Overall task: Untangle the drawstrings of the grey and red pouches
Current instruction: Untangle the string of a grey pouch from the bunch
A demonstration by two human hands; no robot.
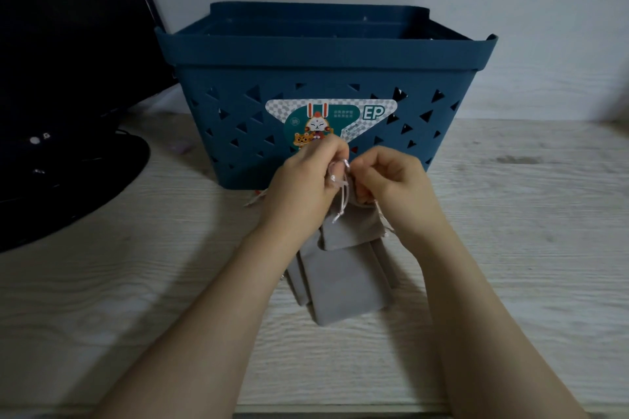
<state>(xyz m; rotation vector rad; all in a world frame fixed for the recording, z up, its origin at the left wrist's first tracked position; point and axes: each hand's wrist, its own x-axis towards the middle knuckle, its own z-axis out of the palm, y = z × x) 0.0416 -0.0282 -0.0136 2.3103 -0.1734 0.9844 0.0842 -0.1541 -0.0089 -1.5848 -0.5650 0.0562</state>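
Observation:
Several grey pouches (340, 282) hang in a bunch from my hands, their lower ends lying on the wooden table (136, 282). My left hand (303, 180) pinches the pale drawstrings (343, 204) near their tops. My right hand (391, 177) grips the gathered mouth of a grey pouch beside them. The two hands nearly touch, just in front of the blue basket. A small bit of red (354, 149) shows between my hands and the basket; I cannot tell whether it is a red pouch.
A dark blue plastic basket (323, 54) with triangular holes and a sticker stands just behind my hands. A black object with a round base (68, 173) fills the left side. A loose cord end (253, 201) lies by the basket's foot. A pale wall rises behind.

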